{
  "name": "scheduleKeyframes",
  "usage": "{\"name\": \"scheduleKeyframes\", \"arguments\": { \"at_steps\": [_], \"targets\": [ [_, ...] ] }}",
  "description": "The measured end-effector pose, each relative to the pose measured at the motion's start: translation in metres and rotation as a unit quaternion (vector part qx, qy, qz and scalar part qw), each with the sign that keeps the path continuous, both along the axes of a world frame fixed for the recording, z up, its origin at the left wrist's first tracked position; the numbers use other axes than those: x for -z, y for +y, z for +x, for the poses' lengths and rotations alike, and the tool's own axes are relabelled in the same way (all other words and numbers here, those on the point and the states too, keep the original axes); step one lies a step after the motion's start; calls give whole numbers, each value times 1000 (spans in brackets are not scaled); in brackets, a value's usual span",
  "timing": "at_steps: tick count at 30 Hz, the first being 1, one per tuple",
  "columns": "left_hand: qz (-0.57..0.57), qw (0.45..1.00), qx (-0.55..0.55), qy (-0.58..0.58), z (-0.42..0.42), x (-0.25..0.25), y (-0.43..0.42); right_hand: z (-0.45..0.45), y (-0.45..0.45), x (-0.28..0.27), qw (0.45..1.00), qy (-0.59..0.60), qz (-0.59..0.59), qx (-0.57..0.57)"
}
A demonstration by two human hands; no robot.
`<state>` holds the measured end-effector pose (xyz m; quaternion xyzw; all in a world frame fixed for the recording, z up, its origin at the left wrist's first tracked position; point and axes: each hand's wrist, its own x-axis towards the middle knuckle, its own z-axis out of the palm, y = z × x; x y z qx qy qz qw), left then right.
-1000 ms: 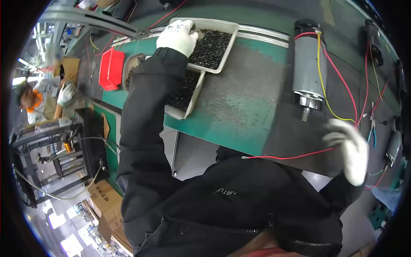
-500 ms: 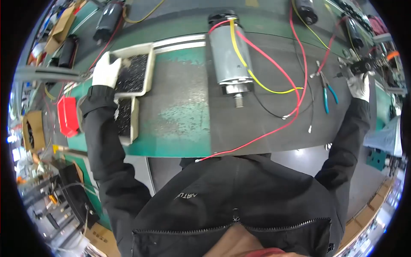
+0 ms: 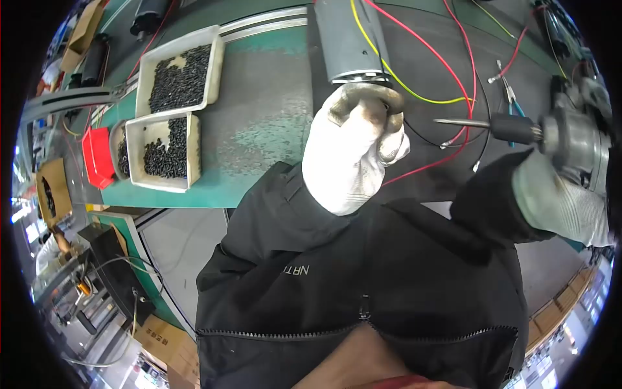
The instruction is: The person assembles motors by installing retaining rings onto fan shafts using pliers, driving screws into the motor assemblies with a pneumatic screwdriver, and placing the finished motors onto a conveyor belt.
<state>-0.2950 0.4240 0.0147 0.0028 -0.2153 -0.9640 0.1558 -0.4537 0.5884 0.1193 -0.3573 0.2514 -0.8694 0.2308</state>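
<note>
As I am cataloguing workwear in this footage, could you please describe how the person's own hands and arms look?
The left hand wears a white knitted glove, smudged grey-brown around the fingers. The right hand wears a pale, finely ribbed glove. Plain black long sleeves cover both arms.

Grey motor (image 3: 350,42), red bin (image 3: 97,157)

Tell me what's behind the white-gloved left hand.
Past the white-gloved left hand, the grey cylindrical metal motor shows, down to part of its silvery end rim. What the hand hides beyond that, and anything inside its curled fingers, cannot be seen.
</note>
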Motion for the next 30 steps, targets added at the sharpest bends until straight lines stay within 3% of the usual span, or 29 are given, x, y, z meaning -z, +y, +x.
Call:
{"name": "scheduleKeyframes", "arguments": {
  "at_steps": [8, 11, 12, 15, 18, 19, 21, 22, 25, 27, 30],
  "targets": [
    [-28, 995, -48, -80, 8, -5, 8, 30, -29, 11, 996, -67, -49, -19],
    [-268, 942, -79, -185, 21, -8, 4, 32, -38, 18, 995, -92, -44, -22],
    [-459, 869, -120, -140, 22, -8, -1, 31, -40, 20, 994, -100, -42, -21],
    [-252, 937, -24, -241, 31, -3, 17, 33, -49, 26, 992, -120, -36, -21],
    [95, 984, 64, -137, 33, 18, 16, 33, -55, 37, 992, -121, -13, -33],
    [-12, 980, 17, -200, 33, 17, 17, 32, -57, 39, 992, -116, -2, -45],
    [-224, 919, -69, -316, 36, 10, 20, 33, -56, 42, 991, -114, 13, -74],
    [-213, 927, -49, -305, 42, 14, 19, 33, -56, 42, 989, -116, 12, -92],
    [-241, 892, -157, -347, 32, 6, 18, 42, -60, 43, 992, -116, 5, -42],
    [62, 953, 26, -297, 26, -1, 5, 44, -65, 44, 994, -110, 4, -17],
    [151, 951, 189, -194, 38, 15, 0, 33, -65, 45, 989, -129, -4, -78]
  ]
}}
